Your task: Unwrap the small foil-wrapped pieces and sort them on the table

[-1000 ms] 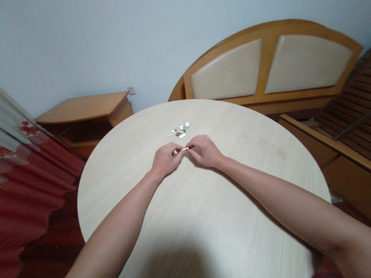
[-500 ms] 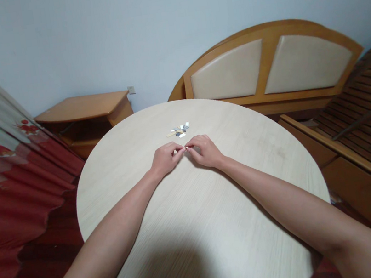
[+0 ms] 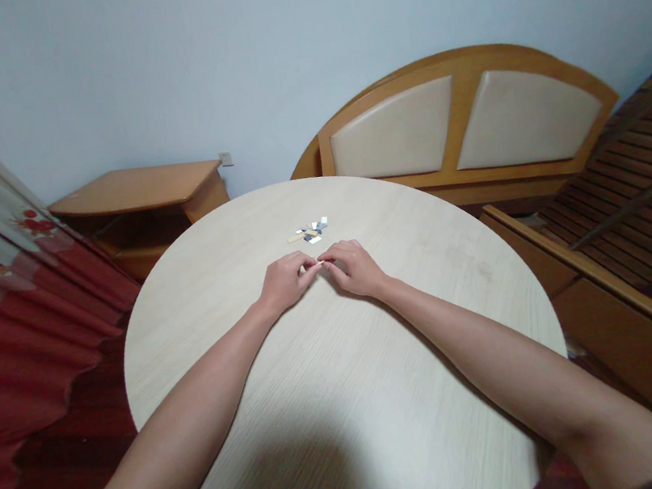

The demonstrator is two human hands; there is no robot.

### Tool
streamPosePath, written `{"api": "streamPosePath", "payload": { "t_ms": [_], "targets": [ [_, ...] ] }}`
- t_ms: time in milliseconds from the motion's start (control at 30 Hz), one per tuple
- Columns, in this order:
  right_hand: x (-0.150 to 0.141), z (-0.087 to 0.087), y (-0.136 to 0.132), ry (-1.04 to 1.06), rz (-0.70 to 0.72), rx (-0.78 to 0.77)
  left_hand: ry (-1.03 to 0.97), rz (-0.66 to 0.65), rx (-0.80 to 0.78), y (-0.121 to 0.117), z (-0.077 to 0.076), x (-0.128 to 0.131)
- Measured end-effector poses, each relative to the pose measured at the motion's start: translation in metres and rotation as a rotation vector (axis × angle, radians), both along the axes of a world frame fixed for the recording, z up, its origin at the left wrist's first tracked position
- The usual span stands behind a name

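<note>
My left hand (image 3: 287, 281) and my right hand (image 3: 357, 267) meet over the middle of the round table, fingertips almost touching. Both are closed in a pinch on a small pale yellowish strip (image 3: 320, 262). Fingers cover most of this strip, so its exact kind cannot be made out. Just beyond my fingertips lies a loose pile of small flat pieces (image 3: 312, 233), some white, some dark grey, some tan. They overlap one another, and neither hand touches them.
The pale round table (image 3: 333, 374) fills the middle. Behind it stand a wooden cabinet (image 3: 137, 187) and a padded headboard (image 3: 398, 131). A red and white curtain (image 3: 37, 320) hangs at left; a wooden bed frame (image 3: 638, 328) stands at right.
The whole view has shifted slightly, with the scene sliding left. Both hands keep their pinch, with a slight change at the right fingertips. The pile lies as before.
</note>
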State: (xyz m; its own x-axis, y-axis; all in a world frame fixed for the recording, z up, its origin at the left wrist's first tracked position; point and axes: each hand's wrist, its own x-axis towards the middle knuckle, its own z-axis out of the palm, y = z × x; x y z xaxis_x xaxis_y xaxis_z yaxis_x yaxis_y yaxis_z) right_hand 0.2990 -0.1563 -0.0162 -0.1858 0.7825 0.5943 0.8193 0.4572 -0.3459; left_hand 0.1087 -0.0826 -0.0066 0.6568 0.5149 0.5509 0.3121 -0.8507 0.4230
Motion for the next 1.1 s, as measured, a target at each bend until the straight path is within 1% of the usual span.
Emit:
{"api": "streamPosePath", "payload": {
  "t_ms": [133, 367, 767, 900, 1100],
  "targets": [
    [0.0003, 0.0010, -0.0005, 0.007, -0.002, -0.002, -0.014, -0.006, -0.009, -0.0002, 0.0002, 0.0001],
    [0.0025, 0.0007, 0.0006, -0.016, 0.006, -0.060, -0.035, -0.030, -0.010, -0.0002, 0.0009, -0.0008],
    [0.0032, -0.0042, 0.0040, 0.026, 0.011, -0.046, -0.035, -0.055, 0.049, 0.0017, -0.0004, -0.0016],
    [0.0040, -0.0052, 0.0051, 0.076, 0.024, -0.049, -0.025, -0.041, 0.047, 0.0008, 0.0001, -0.0013],
    [0.0045, -0.0054, 0.0053, 0.125, 0.037, -0.009, -0.015, -0.004, 0.026, -0.0021, 0.0022, -0.0017]
  ]
}}
